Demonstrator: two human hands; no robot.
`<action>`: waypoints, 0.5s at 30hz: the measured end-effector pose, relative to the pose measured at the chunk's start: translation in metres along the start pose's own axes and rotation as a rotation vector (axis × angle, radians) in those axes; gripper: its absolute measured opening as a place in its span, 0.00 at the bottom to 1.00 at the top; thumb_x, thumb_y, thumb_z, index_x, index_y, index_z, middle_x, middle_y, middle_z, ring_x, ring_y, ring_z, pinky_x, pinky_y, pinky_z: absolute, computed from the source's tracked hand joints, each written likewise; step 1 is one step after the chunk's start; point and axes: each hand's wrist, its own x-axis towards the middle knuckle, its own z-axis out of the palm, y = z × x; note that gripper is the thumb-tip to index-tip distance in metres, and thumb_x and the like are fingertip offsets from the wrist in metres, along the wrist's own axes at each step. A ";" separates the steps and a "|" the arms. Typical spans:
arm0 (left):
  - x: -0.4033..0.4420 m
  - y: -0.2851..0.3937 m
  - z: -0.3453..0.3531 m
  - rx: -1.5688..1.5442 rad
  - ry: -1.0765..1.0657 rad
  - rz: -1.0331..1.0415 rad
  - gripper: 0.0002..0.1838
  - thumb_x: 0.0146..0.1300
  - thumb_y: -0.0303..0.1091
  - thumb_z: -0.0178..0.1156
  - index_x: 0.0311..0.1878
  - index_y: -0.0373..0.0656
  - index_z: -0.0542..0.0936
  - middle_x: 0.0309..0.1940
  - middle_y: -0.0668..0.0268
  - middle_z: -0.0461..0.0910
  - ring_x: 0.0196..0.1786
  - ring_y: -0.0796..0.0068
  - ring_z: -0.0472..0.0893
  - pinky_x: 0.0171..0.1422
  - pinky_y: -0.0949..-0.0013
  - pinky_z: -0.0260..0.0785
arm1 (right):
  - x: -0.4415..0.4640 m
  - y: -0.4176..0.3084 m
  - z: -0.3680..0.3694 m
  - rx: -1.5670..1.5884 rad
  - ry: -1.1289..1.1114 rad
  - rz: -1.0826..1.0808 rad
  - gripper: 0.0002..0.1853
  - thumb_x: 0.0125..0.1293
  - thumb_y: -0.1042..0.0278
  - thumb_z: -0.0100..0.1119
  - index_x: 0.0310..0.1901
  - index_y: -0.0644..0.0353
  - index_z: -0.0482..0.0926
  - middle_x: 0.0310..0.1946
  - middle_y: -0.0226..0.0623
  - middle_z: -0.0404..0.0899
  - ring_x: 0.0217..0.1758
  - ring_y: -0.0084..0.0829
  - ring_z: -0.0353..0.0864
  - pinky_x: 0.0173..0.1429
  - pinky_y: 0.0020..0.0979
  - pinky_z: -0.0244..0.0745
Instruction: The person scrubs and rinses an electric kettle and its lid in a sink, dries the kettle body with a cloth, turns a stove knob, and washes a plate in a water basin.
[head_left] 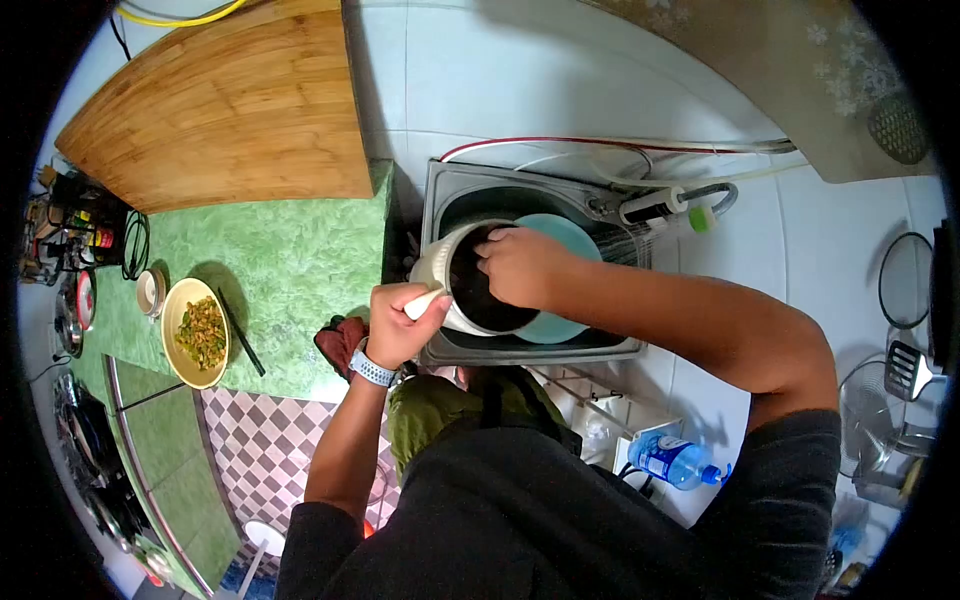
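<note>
My left hand [400, 318] is wrapped round the short pale handle [424, 303] of a cream-coloured pot [434, 268]. The pot is tilted over the metal sink [460, 350], its dark inside facing right. My right hand [515, 265] reaches into the pot's mouth with its fingers bent against the dark inside; whether they hold anything is hidden. Behind and to the right of the pot, a light blue-green basin [572, 238] sits in the sink. Water sprays near the faucet [655, 207] at the sink's right end.
On the green counter [290, 250] at left are a yellow bowl [179, 292] of food, black chopsticks [240, 332] and a small bowl [150, 290]. A dark red cloth [338, 343] lies at the counter's edge. A wooden board [240, 110] stands behind. A blue-labelled bottle [675, 459] is below right.
</note>
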 end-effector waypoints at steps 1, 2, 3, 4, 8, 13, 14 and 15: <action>0.002 0.008 -0.004 0.015 -0.001 0.029 0.18 0.59 0.31 0.66 0.18 0.36 0.71 0.12 0.65 0.64 0.16 0.76 0.61 0.22 0.70 0.53 | 0.001 0.000 0.006 -0.029 0.173 0.009 0.14 0.48 0.62 0.66 0.35 0.59 0.87 0.46 0.42 0.84 0.60 0.42 0.76 0.64 0.40 0.68; 0.004 0.012 -0.006 0.030 -0.004 0.059 0.16 0.58 0.29 0.67 0.19 0.35 0.73 0.12 0.63 0.63 0.17 0.77 0.60 0.22 0.70 0.54 | 0.002 0.000 0.012 -0.058 0.346 0.022 0.12 0.50 0.62 0.65 0.33 0.60 0.87 0.42 0.40 0.86 0.58 0.42 0.78 0.63 0.38 0.69; 0.004 0.005 0.041 -0.095 0.016 0.056 0.16 0.58 0.29 0.67 0.19 0.35 0.73 0.12 0.63 0.63 0.17 0.77 0.60 0.22 0.70 0.54 | -0.041 0.004 0.019 -0.075 0.221 0.030 0.12 0.50 0.62 0.65 0.33 0.60 0.87 0.42 0.40 0.86 0.58 0.42 0.78 0.63 0.38 0.69; 0.005 0.004 0.037 -0.053 0.013 0.050 0.17 0.57 0.29 0.67 0.19 0.36 0.71 0.12 0.63 0.63 0.17 0.77 0.60 0.22 0.70 0.54 | -0.041 -0.002 0.003 0.076 -0.048 0.039 0.12 0.53 0.64 0.61 0.34 0.62 0.86 0.44 0.43 0.85 0.57 0.44 0.78 0.62 0.39 0.70; 0.010 -0.002 0.020 0.008 0.025 0.063 0.20 0.57 0.29 0.68 0.17 0.36 0.68 0.12 0.64 0.61 0.17 0.79 0.59 0.22 0.70 0.52 | -0.025 -0.008 -0.058 0.742 -0.568 0.047 0.19 0.52 0.73 0.54 0.46 0.70 0.81 0.46 0.50 0.81 0.49 0.46 0.79 0.52 0.43 0.72; 0.000 -0.003 0.009 0.038 0.019 0.018 0.21 0.56 0.29 0.69 0.16 0.37 0.67 0.12 0.65 0.60 0.17 0.80 0.59 0.22 0.70 0.51 | -0.028 -0.018 -0.046 1.632 -0.243 0.088 0.18 0.51 0.80 0.51 0.46 0.73 0.75 0.34 0.45 0.78 0.37 0.34 0.78 0.40 0.37 0.72; -0.003 -0.006 0.010 0.078 0.015 0.052 0.22 0.56 0.29 0.69 0.16 0.37 0.66 0.12 0.66 0.59 0.18 0.80 0.59 0.22 0.70 0.51 | -0.023 -0.026 -0.035 1.807 -0.161 0.147 0.18 0.51 0.84 0.52 0.47 0.73 0.74 0.34 0.42 0.78 0.37 0.31 0.78 0.39 0.33 0.73; -0.004 -0.007 0.011 0.083 0.005 0.056 0.22 0.56 0.29 0.69 0.16 0.37 0.66 0.12 0.66 0.59 0.18 0.80 0.59 0.22 0.70 0.51 | -0.022 -0.027 -0.034 1.814 -0.149 0.146 0.18 0.51 0.84 0.52 0.47 0.73 0.74 0.34 0.42 0.78 0.37 0.31 0.78 0.39 0.33 0.73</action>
